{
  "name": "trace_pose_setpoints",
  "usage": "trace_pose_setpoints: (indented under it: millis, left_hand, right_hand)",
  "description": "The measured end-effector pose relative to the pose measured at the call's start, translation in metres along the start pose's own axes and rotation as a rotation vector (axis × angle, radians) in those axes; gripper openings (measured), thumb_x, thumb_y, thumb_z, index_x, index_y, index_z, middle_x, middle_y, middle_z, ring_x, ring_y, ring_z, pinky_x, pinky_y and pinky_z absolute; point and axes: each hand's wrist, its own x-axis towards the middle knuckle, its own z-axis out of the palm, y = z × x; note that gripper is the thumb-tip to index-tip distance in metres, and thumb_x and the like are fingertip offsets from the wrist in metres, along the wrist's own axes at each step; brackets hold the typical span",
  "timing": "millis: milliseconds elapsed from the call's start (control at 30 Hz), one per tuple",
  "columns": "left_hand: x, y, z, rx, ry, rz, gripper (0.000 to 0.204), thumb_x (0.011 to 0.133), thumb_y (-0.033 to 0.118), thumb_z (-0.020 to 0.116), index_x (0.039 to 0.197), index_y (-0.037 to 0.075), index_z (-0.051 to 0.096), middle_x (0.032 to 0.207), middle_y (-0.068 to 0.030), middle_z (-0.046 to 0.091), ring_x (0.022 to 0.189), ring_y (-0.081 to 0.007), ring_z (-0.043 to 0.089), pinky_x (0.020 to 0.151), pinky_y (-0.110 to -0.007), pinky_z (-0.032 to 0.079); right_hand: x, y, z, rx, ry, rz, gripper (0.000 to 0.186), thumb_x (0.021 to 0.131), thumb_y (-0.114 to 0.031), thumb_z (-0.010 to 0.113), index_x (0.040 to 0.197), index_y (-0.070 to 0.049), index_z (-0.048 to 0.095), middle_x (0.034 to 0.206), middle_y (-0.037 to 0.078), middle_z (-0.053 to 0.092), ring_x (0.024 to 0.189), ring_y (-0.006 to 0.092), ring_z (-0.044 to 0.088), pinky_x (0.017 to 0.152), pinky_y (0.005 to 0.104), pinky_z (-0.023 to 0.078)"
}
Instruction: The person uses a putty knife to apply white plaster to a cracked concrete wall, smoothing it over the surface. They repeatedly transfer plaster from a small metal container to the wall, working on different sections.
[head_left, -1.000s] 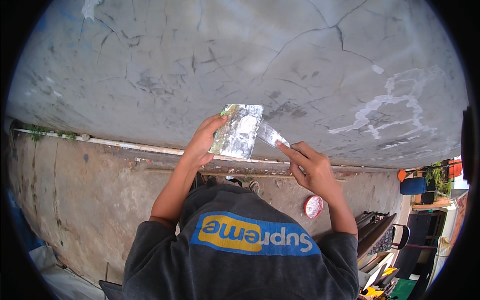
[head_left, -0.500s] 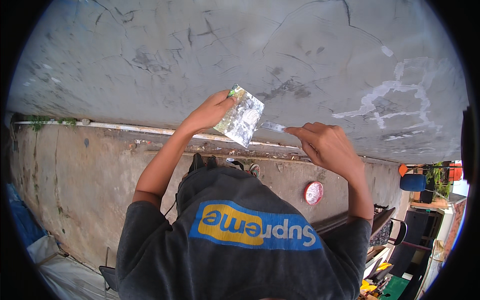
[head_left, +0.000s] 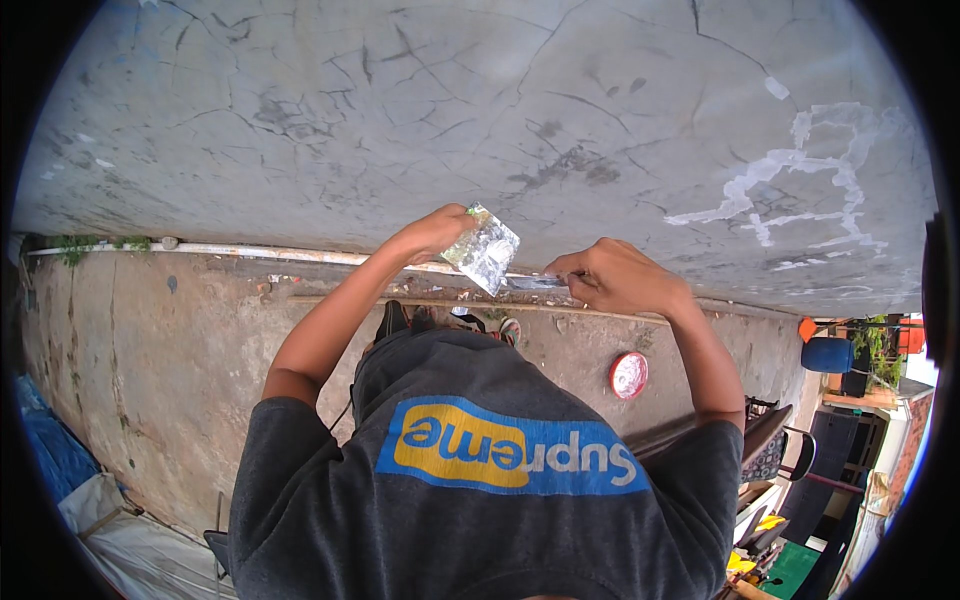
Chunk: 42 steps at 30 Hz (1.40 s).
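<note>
My left hand (head_left: 438, 232) grips one edge of a flat square board (head_left: 484, 250) smeared with white paste. The board is tilted in front of the wall. In my right hand (head_left: 622, 278) is a putty knife (head_left: 536, 283), its blade pointing left at the board's lower right edge; whether the two touch I cannot tell. Ahead of both hands rises a grey cracked wall (head_left: 400, 130). Its right side carries white filler strips (head_left: 790, 165) laid along some cracks.
A white pipe (head_left: 230, 250) runs along the wall's foot. On the concrete floor (head_left: 230, 350) to my right stands a round red-rimmed tub (head_left: 628, 375) with white paste. Farther right are a blue barrel (head_left: 826, 354) and a parked motorbike (head_left: 770, 440). Tarps (head_left: 130, 540) lie at the lower left.
Both hands have come down a little in the picture, nearer my body. The board has tilted flatter, and the putty knife now sits lower beside it.
</note>
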Motion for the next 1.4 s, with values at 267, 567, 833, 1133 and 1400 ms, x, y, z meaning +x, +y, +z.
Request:
trace_pose_setpoints:
  millis: [267, 567, 833, 1133, 1400]
  left_hand:
    - [0.005, -0.004, -0.002, -0.024, -0.14, -0.103, 0.052, 0.096, 0.027, 0.054, 0.133, -0.009, 0.044, 0.131, -0.0181, 0.053, 0.117, -0.022, 0.053, 0.098, -0.032, 0.042]
    - [0.016, -0.007, -0.007, -0.14, -0.156, -0.16, 0.049, 0.096, 0.024, 0.055, 0.133, -0.007, 0.044, 0.129, -0.018, 0.054, 0.114, -0.0214, 0.056, 0.093, -0.034, 0.048]
    - [0.024, -0.032, 0.002, -0.07, -0.027, -0.142, 0.051, 0.098, 0.027, 0.05, 0.135, -0.008, 0.043, 0.13, -0.0166, 0.054, 0.117, -0.0216, 0.053, 0.096, -0.031, 0.042]
    - [-0.025, -0.004, -0.009, -0.233, 0.009, -0.087, 0.04, 0.096, 0.022, 0.054, 0.126, -0.004, 0.054, 0.102, -0.0092, 0.067, 0.08, -0.0129, 0.067, 0.063, -0.028, 0.056]
    - [-0.024, -0.019, 0.004, -0.465, 0.036, -0.019, 0.044, 0.096, 0.023, 0.055, 0.13, -0.005, 0.051, 0.102, -0.0096, 0.067, 0.08, -0.0133, 0.068, 0.064, -0.027, 0.056]
  right_hand:
    - [0.01, 0.015, 0.022, -0.198, 0.233, -0.037, 0.031, 0.083, -0.009, 0.058, 0.11, -0.006, 0.07, 0.072, 0.019, 0.066, 0.067, 0.0355, 0.065, 0.064, 0.0422, 0.051]
    - [0.021, 0.005, 0.036, -0.292, 0.189, -0.065, 0.019, 0.079, -0.011, 0.064, 0.094, -0.004, 0.072, 0.07, 0.018, 0.066, 0.074, 0.0354, 0.067, 0.067, 0.0449, 0.053]
    - [-0.009, 0.011, -0.002, 0.164, 0.047, -0.031, 0.034, 0.084, -0.01, 0.056, 0.115, -0.009, 0.071, 0.073, 0.018, 0.068, 0.068, 0.0299, 0.065, 0.067, 0.0398, 0.052]
    - [-0.074, 0.001, -0.127, 0.414, 0.964, -0.26, 0.032, 0.093, -0.003, 0.059, 0.122, -0.01, 0.069, 0.077, 0.002, 0.064, 0.065, 0.0048, 0.053, 0.054, 0.0232, 0.043]
    - [-0.068, 0.012, -0.199, -0.757, 1.494, -0.288, 0.057, 0.075, 0.009, 0.064, 0.123, -0.021, 0.069, 0.082, 0.002, 0.063, 0.06, 0.0138, 0.053, 0.051, 0.0268, 0.042]
